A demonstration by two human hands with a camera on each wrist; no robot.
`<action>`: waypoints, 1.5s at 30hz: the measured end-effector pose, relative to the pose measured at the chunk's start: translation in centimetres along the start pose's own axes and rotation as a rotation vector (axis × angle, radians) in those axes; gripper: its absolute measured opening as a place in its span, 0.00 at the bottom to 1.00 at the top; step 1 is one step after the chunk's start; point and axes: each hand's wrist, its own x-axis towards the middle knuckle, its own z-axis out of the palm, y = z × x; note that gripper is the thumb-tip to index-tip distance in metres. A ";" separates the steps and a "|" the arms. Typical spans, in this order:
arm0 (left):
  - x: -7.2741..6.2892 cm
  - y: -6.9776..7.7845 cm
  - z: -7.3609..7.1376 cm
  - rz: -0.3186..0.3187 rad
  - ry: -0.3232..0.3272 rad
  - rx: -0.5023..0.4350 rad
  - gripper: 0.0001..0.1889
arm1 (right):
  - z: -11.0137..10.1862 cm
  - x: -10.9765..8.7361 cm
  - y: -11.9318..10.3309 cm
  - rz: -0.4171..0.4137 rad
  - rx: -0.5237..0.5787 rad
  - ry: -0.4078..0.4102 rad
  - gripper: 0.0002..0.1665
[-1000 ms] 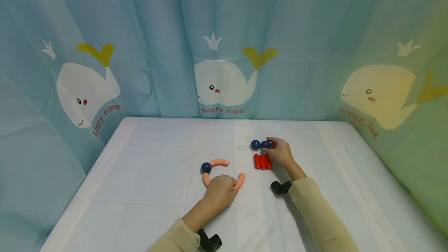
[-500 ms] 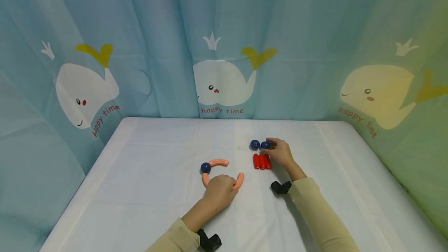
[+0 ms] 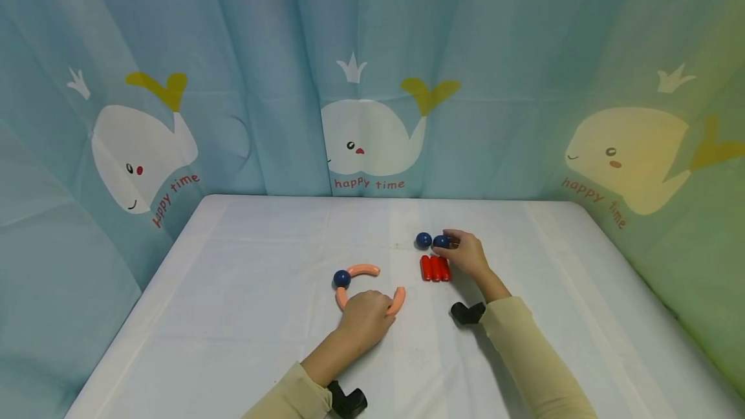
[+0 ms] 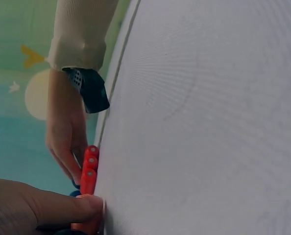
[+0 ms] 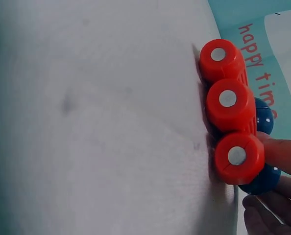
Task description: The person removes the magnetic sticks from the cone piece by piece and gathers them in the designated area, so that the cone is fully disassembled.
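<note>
Blue ball (image 3: 440,241) is pinched by right hand (image 3: 467,252), pink arc (image 3: 398,299) by left hand (image 3: 365,319); pickup seems the step, lifting leftward probably needed.

The left hand (image 3: 365,320), back uppermost, pinches; farther forward to its right, the right hand (image 3: 469,255) also pinches.

In the head view, a blue-green curtain (image 3: 262,31) spans from 9 through 12 to 3 o'clock, beyond a white table (image 3: 233,315) at 6. Printed whales (image 3: 372,138) show at 9, 12 and 3, each with a crown (image 3: 352,73) and red "happy time" lettering (image 3: 355,183).
</note>
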 end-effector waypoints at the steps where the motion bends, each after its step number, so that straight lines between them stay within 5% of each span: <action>1: 0.0 0.0 -0.2 -0.005 -0.019 0.004 0.08 | 0.0 -0.1 -0.1 -0.002 0.001 0.006 0.36; 6: -0.1 -0.4 -1.7 -0.034 -0.106 -0.003 0.08 | 0.0 -1.8 -1.3 -0.089 -0.010 0.101 0.35; 11: -0.1 -1.4 -3.6 -0.048 -0.234 0.010 0.20 | 0.6 -4.5 -2.8 -0.229 0.020 0.210 0.29; 17: -0.1 -2.6 -4.4 -0.001 -0.317 -0.008 0.19 | 2.4 -7.5 -3.7 -0.261 0.046 0.150 0.26; 27: 0.1 -2.1 -4.0 0.024 -0.289 0.005 0.12 | 5.3 -9.6 -5.2 -0.172 0.058 0.017 0.20; 45: 0.0 -1.7 -3.8 0.021 -0.241 0.021 0.12 | 7.1 -9.3 -6.5 -0.093 -0.006 0.032 0.12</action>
